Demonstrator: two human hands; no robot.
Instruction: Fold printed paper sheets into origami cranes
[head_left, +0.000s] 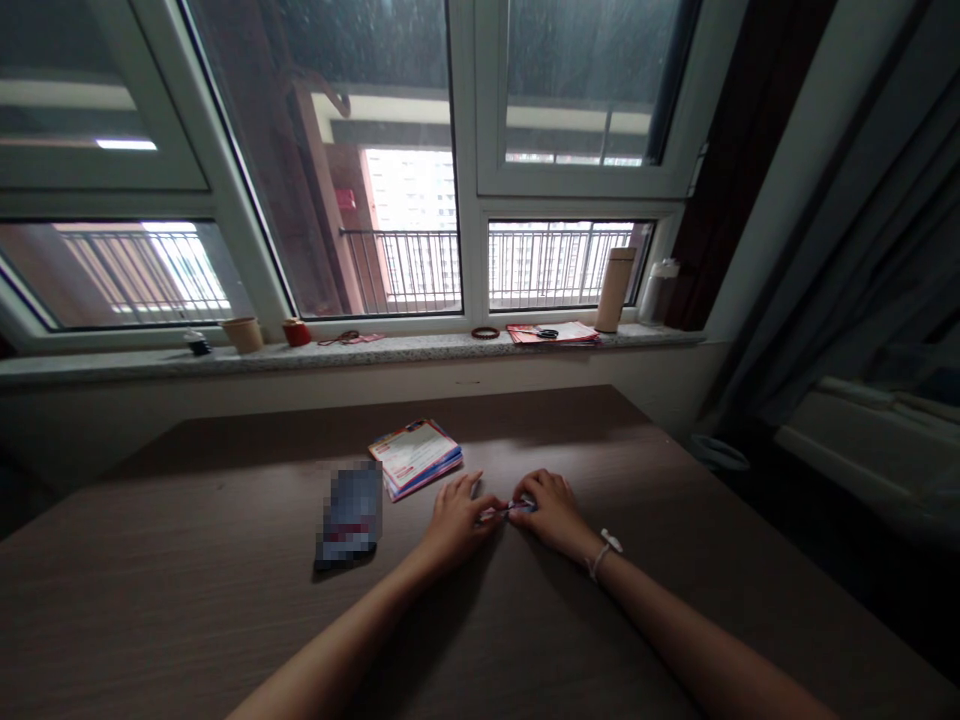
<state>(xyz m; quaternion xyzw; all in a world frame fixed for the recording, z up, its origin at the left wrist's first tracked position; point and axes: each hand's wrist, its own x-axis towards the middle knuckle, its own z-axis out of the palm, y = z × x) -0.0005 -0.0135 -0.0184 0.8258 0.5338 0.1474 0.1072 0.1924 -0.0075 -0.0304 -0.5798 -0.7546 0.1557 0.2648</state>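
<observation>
A brown wood-grain counter (pixel 187 610) fills the near part of the room, its surface smooth and dimly lit from ahead. Two bare hands rest over it, and one pale wristband (pixel 598 558) circles the right wrist. One small patterned strip (pixel 508 508) lies between the hands, just above or on the counter: the fingers of the left hand (pixel 456 518) pinch its left end, and those of the right hand (pixel 551 508) pinch its right end. Left of the hands is one dark blue object (pixel 349 517), blurred beyond naming, and just past it one stack of cards (pixel 416 457), too tightly layered to count. Off to the right, beyond the counter, stands one pale piece of furniture (pixel 862 450) in shadow, with a grey curtain (pixel 847 200) hanging behind. A speckled stone sill (pixel 427 348) runs along the wall ahead. From left to right it carries one small dark bottle (pixel 198 343), one brown cup (pixel 243 335), one red roll (pixel 296 332), one dark red ring (pixel 485 332), a few papers (pixel 577 331) with one pair of scissors (pixel 548 333) on top, one tan flask (pixel 615 290) and one grey bottle (pixel 659 293). Behind rises a white-framed window (pixel 466 150); outside, a dark railing (pixel 409 262) stands before tall buildings (pixel 412 190).
</observation>
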